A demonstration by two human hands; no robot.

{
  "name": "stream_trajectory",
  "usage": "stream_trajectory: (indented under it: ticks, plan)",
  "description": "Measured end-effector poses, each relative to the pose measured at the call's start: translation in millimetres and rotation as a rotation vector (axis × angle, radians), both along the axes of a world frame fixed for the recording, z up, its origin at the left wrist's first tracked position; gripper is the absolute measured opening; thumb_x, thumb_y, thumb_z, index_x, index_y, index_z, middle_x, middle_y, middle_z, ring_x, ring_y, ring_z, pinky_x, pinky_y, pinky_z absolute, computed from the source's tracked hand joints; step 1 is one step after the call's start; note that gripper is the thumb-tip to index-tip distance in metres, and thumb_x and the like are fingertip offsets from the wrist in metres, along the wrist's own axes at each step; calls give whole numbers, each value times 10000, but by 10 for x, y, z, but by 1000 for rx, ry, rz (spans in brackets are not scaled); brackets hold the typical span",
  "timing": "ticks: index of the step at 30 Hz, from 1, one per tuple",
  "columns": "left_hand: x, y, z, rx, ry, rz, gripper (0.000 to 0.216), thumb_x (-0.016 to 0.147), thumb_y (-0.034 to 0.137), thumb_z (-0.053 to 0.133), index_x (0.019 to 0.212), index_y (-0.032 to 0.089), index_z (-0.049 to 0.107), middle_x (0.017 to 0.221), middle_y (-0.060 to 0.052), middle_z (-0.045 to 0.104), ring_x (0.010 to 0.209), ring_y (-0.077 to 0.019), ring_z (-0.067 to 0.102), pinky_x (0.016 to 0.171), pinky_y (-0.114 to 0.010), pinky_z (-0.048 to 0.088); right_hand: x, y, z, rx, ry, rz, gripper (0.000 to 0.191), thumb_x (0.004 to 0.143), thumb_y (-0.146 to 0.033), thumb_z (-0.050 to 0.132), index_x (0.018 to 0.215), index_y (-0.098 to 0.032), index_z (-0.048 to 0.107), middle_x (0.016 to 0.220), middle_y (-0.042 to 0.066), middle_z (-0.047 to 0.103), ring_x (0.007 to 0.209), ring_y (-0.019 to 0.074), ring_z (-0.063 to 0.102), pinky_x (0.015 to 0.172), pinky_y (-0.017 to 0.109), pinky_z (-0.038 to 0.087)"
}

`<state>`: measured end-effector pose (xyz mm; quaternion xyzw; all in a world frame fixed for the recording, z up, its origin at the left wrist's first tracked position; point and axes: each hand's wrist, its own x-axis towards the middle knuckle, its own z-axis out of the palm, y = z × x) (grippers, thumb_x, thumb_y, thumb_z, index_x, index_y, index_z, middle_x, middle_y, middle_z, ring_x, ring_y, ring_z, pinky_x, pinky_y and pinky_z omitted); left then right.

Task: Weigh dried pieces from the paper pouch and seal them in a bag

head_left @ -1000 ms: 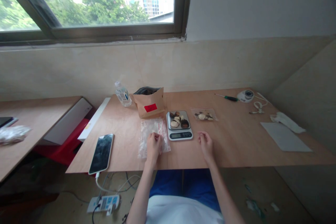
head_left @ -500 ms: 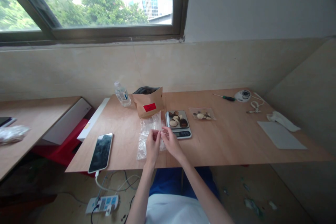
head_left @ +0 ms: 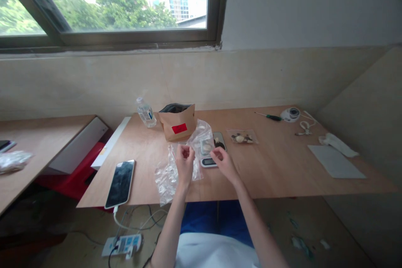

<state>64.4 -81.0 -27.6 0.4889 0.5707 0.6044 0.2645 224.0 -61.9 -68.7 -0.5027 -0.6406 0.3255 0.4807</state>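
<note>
Between my two hands a clear plastic bag [head_left: 201, 133] is stretched out, partly in front of the kitchen scale [head_left: 210, 162]. My left hand [head_left: 184, 163] is closed in a pinch at the bag's left side. At its right side, the fingers of my right hand [head_left: 225, 163] pinch the edge. More crumpled clear plastic bags [head_left: 166, 179] lie on the table under and left of my left hand. Dark and pale dried pieces, like sliced mushrooms [head_left: 219, 143], rest on the scale's plate, partly hidden by the bag.
Behind my hands stands an open brown paper pouch [head_left: 179, 127] with a red label, beside a plastic bottle [head_left: 146, 113]. A filled clear packet [head_left: 241, 136] lies right of the scale. A phone [head_left: 120, 184] is at the left; a screwdriver [head_left: 273, 117] and white camera [head_left: 290, 114] are far right.
My hands have moved apart, the right one going rightward. The plastic bag has spread out between them and now covers part of the scale. The loose bags have shifted toward the front edge.
</note>
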Motion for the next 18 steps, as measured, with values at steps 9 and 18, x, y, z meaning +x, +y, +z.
stream_trajectory:
  ticks: [9, 18]
  plan:
    - [-43, 95, 254, -31, 300, 117, 114, 792, 236, 511, 695, 208, 457, 734, -4, 564, 677, -146, 545, 640, -262, 428, 304, 507, -207, 182, -629, 66, 458, 842, -389, 527, 1287, -293, 477, 1333, 112, 445, 1248, 301, 384, 995, 482, 326]
    - [-6, 81, 95, -67, 388, 27, 201, 824, 178, 452, 1011, 208, 516, 789, -21, 597, 700, -168, 581, 672, -274, 427, 295, 619, -333, 279, -844, 66, 360, 875, -399, 501, 1211, -286, 564, 1089, 109, 585, 1040, 280, 487, 895, 436, 344]
